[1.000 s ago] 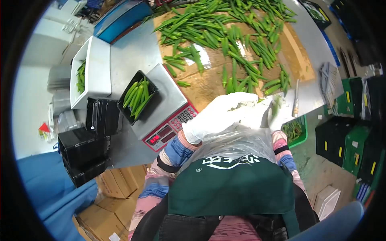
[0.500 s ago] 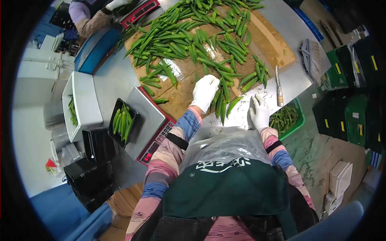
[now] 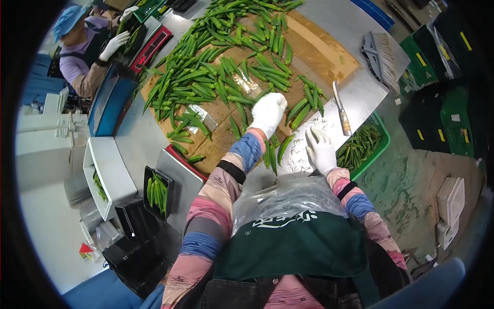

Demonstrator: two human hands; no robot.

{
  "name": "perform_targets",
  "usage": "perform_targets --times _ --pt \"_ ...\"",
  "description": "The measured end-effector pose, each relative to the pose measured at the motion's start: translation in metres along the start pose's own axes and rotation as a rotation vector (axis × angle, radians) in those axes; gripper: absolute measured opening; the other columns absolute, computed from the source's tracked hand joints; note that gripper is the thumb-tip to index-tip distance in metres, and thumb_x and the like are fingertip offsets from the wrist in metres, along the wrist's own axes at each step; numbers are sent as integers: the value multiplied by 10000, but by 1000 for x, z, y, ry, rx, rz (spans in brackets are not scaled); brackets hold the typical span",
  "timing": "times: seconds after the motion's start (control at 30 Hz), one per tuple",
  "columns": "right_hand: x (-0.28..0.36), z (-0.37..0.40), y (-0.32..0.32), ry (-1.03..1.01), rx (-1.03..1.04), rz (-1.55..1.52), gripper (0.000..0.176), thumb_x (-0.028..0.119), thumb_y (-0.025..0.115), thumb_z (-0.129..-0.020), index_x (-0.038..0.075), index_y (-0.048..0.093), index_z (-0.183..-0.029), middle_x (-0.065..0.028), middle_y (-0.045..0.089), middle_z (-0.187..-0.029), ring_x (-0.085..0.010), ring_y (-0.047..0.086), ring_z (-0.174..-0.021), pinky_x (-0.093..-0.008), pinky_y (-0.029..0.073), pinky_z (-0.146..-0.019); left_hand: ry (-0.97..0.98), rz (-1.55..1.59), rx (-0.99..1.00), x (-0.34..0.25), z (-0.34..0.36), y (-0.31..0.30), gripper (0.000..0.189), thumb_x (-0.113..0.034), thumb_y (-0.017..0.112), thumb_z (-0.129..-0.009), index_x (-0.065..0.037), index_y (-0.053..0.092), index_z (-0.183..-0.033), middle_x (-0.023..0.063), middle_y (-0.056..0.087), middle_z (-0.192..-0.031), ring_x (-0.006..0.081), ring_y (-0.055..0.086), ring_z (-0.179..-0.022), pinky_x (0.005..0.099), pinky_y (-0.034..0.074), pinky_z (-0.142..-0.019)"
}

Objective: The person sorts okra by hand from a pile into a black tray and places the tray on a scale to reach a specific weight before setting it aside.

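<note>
Green okra pods [image 3: 177, 85] lie heaped over a flattened cardboard sheet [image 3: 319, 44] on the metal table. My left hand [image 3: 268, 114], in a white glove, is closed above the near edge of the heap. A pod [image 3: 264, 93] shows at its fingertips; the fingers' undersides are hidden. Just below that hand are a few more okra pods [image 3: 271, 154]. My right hand [image 3: 321, 150], also gloved, rests open on the bare metal, fingers stretched out, among small trimmings. A knife [image 3: 341, 110] lies beyond it, not touched.
At left, a black tray of okra [image 3: 157, 193] sits on a scale [image 3: 180, 177], near a white bin [image 3: 110, 172]. A green crate of okra [image 3: 381, 147] stands right, below a brush [image 3: 381, 59]. A co-worker [image 3: 82, 56] handles a tray at far left.
My view has turned, so the co-worker now shows more fully. My left hand has closed, and a pod now shows at its fingertips. My right hand stays flat on the table.
</note>
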State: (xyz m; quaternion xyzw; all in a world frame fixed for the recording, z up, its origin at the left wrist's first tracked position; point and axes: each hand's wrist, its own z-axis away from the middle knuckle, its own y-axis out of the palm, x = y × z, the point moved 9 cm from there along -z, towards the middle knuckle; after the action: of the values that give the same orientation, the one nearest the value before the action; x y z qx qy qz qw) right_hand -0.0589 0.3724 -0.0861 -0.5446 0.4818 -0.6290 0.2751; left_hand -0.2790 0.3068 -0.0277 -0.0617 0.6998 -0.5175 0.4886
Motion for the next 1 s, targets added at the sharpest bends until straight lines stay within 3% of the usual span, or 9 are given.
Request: perform_targets --times 0.2,0.3,0.4,0.47,0.53,0.6,0.67,0.87,1.0 --pt "-1 -1 -2 4 20 14 637 216 702 -862 108 501 -1456 -136 473 -1481 -339 445 -1335 -455 380 -1125 63 -388 121 -34 3 44 230 -321 755 -820 -98 733 -871 149 712 -905 356 673 -915 461 532 -813" --pt "1 -3 -9 3 3 13 568 221 691 -879 109 548 -1417 -129 508 -1457 -327 488 -1306 -434 420 -1088 51 -321 165 -19 -4 51 246 -323 753 -824 -92 734 -908 144 705 -961 357 657 -965 457 522 -840" --pt "-24 -15 -8 125 -27 -244 460 185 704 -876 81 634 -1319 -140 623 -1327 -338 579 -1208 -433 451 -1044 -9 56 106 -6 -1 31 214 -278 732 -855 -81 736 -936 136 685 -933 311 659 -948 414 519 -850" --pt "-51 -30 -20 297 -245 -513 271 163 681 -905 61 702 -1155 -165 701 -1122 -345 659 -1052 -425 509 -964 -166 500 290 -1 11 29 229 -249 689 -931 -45 704 -1033 105 708 -984 238 678 -939 365 537 -828" --pt "-56 -56 -44 271 -401 -490 283 165 699 -898 74 695 -1166 -141 698 -1077 -330 662 -1000 -419 519 -897 -453 1016 479 -9 30 27 258 -244 662 -970 -22 674 -1100 100 719 -1032 213 685 -948 348 547 -823" --pt "-56 -83 -53 364 -335 -482 328 182 727 -878 80 681 -1186 -120 675 -1014 -311 655 -932 -426 515 -837 -507 1318 458 -9 42 29 273 -195 601 -1017 14 612 -1193 136 704 -1126 193 687 -974 327 556 -850" --pt "-50 -106 -50 312 -308 -281 477 269 796 -821 105 649 -1244 -94 652 -1012 -283 656 -881 -404 518 -804 -494 1457 438 -15 52 19 273 -172 606 -1014 13 603 -1215 141 688 -1162 188 682 -996 309 555 -840" --pt "-66 -131 -22 392 -176 -176 325 227 771 -830 122 675 -1122 -92 692 -970 -288 691 -854 -400 551 -746 -506 1701 382 -16 65 -6 377 -112 626 -991 -1 522 -1337 127 649 -1224 194 678 -1014 280 547 -809" --pt "-40 -128 -35 187 -134 25 328 197 758 -822 88 673 -1119 -112 656 -972 -304 678 -849 -419 545 -739 -466 1717 335 -13 74 -19 501 -65 664 -948 -17 468 -1406 125 620 -1261 199 655 -1071 292 523 -874"
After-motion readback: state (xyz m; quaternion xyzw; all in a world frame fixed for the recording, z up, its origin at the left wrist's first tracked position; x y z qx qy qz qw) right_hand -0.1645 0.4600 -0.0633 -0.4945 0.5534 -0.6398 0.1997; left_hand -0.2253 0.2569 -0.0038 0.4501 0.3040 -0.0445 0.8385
